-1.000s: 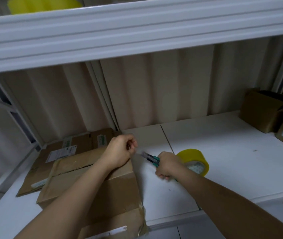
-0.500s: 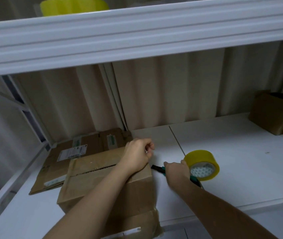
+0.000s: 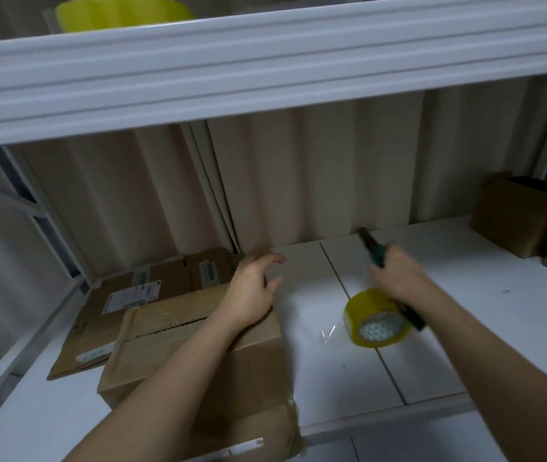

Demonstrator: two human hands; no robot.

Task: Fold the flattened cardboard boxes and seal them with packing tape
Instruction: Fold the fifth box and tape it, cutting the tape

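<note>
Tape [image 3: 377,320] just under right hand [image 3: 398,278] gripping cutter [image 3: 373,250] | left hand [image 3: 252,285] spread over box [image 3: 172,355] | box nearer left

Left hand [image 3: 254,284] fingers spread, relaxed, wrist low; right hand [image 3: 398,274] fingers curled tight, forearm extended.

The white shelf [image 3: 348,371] was made of panels with a seam running front to back. On it sat a folded-up cardboard box [image 3: 198,361] at the front left, with a flattened box [image 3: 152,288] lying behind it near the back wall. 2 more brown boxes [image 3: 518,218] sat together at the far right, well apart from those.
</note>
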